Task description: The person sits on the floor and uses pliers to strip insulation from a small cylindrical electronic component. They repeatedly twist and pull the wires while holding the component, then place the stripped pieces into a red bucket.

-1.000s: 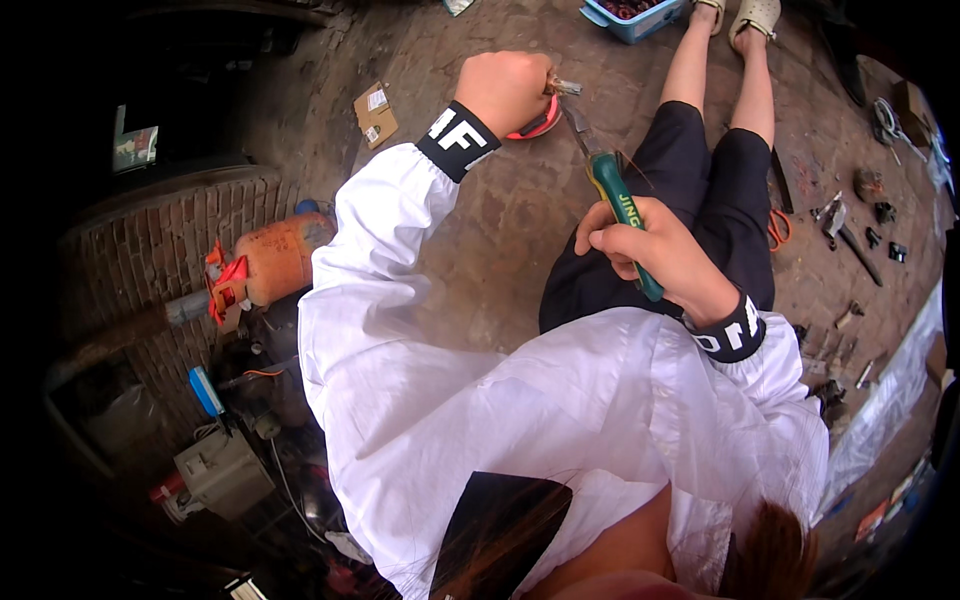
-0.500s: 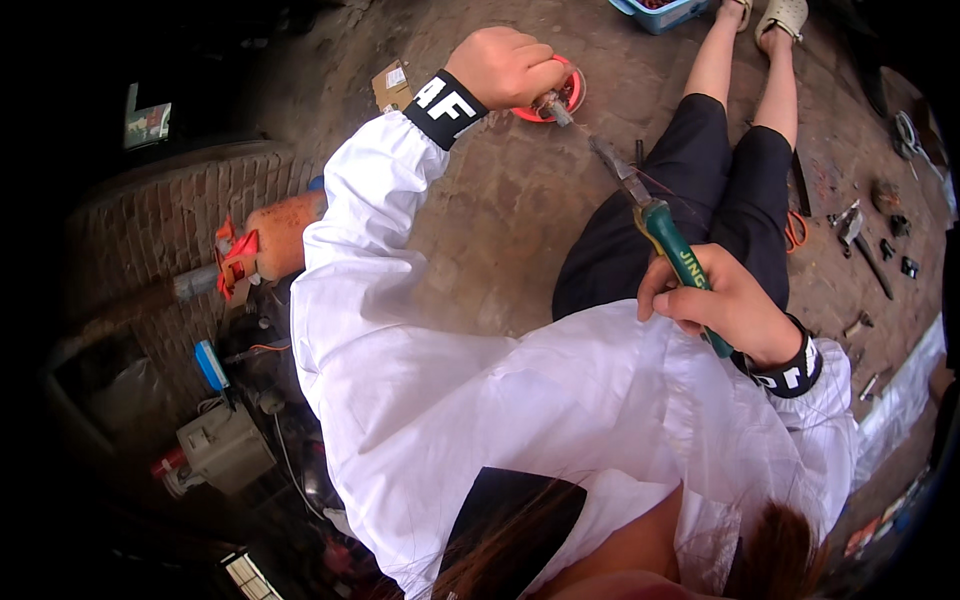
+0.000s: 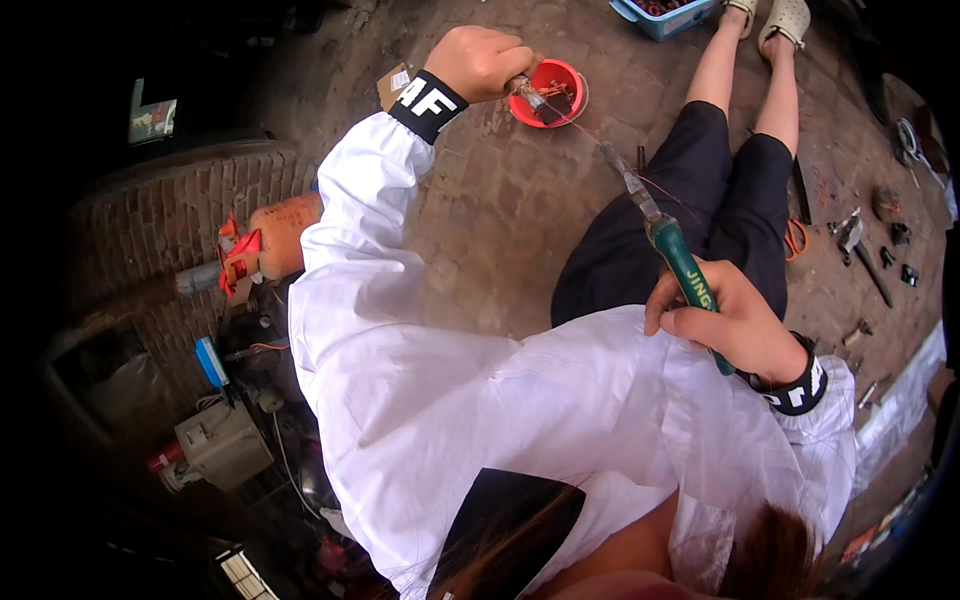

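Observation:
My left hand (image 3: 480,62) is closed around a small cylindrical metal part (image 3: 528,92), held at arm's length; most of that part is hidden in the fist. A thin copper-coloured wire (image 3: 588,134) runs taut from it toward the jaw tips of a pair of long-nosed pliers. The pliers (image 3: 682,265) have green handles, and my right hand (image 3: 735,318) is wrapped around them above my lap. Below the metal part, on the floor, stands a red bucket (image 3: 545,122) with brownish wire scraps inside.
Beyond my outstretched legs is a blue basket (image 3: 668,22) of dark reddish pieces. Orange-handled scissors (image 3: 796,240), a hammer-like tool (image 3: 870,262) and small black parts lie to the right. An orange gas cylinder (image 3: 285,236) lies by the brick wall at left.
My left hand has drawn away to the left with the metal part, uncovering more of the bucket. The pliers have shifted slightly right and down, so the gap spanned by the wire is wider.

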Tool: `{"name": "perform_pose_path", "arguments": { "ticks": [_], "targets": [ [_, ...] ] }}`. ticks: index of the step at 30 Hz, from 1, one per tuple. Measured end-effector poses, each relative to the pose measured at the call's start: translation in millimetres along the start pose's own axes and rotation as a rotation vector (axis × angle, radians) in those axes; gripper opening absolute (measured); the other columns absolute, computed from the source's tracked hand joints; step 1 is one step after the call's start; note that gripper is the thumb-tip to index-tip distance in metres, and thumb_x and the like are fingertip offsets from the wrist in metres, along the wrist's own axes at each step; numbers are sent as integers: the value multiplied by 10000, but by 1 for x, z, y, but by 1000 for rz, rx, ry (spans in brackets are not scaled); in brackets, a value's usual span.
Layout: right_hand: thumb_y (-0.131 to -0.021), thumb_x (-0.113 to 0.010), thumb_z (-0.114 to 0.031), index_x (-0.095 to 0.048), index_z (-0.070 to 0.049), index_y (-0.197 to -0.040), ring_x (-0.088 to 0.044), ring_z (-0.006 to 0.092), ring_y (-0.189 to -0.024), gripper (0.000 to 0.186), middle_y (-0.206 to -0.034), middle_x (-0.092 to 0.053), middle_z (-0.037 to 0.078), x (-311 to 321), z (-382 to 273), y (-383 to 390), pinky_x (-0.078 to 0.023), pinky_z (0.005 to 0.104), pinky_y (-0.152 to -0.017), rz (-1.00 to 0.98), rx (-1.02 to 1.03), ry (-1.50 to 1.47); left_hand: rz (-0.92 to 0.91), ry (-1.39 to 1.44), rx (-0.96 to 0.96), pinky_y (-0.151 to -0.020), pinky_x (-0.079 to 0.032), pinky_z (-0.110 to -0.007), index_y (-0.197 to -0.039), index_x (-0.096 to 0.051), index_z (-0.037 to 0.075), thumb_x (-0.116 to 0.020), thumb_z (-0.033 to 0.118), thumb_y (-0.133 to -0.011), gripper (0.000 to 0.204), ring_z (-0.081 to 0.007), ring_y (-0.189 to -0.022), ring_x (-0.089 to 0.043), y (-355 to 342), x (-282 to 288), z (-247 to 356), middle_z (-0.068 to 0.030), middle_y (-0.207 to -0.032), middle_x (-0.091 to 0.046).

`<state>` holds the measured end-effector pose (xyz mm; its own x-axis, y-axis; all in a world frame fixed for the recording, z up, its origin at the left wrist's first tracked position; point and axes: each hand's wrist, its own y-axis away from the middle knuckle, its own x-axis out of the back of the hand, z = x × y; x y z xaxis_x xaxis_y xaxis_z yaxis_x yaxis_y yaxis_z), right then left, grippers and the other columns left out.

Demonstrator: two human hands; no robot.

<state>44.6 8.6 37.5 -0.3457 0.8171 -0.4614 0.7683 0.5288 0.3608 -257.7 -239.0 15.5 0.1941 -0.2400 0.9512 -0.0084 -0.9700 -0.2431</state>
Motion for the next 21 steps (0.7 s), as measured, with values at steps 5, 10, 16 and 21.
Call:
{"name": "perform_pose_path", "arguments": {
  "ticks": [5,10,16,21],
  "targets": [
    [-795,-597,-74,-669,6,-837,-494,107,-743,115,-764,-562,31,3,-10,2,-387,260,-672,8,29,109,166,-101,33,-444,-428,-344,-685,-566,129,-694,219,-801,195,-217,-535,-585,-7,-12,2,-19,-578,-532],
    [-778,-591,-67,-675,-1,-844,-495,139,-816,126,-770,-545,37,3,-7,-2,-390,284,-745,78,11,101,-16,178,530,-515,-442,-406,-700,-542,57,-654,278,-892,313,-348,-558,-530,7,-30,0,-108,-582,-522],
    [-770,-599,-44,-674,-1,-837,-501,146,-813,109,-789,-556,50,5,-1,16,-397,291,-737,-7,71,151,139,-177,-18,-440,-437,-324,-643,-503,144,-690,187,-816,259,-192,-506,-567,19,-6,-15,-1,-554,-504],
    [-767,-592,-34,-671,4,-831,-503,154,-827,109,-777,-545,52,-1,-18,12,-393,283,-739,-4,51,180,173,-218,236,-451,-440,-345,-655,-534,132,-683,241,-824,250,-225,-539,-589,32,-16,-22,-29,-582,-549]
  ]
}}
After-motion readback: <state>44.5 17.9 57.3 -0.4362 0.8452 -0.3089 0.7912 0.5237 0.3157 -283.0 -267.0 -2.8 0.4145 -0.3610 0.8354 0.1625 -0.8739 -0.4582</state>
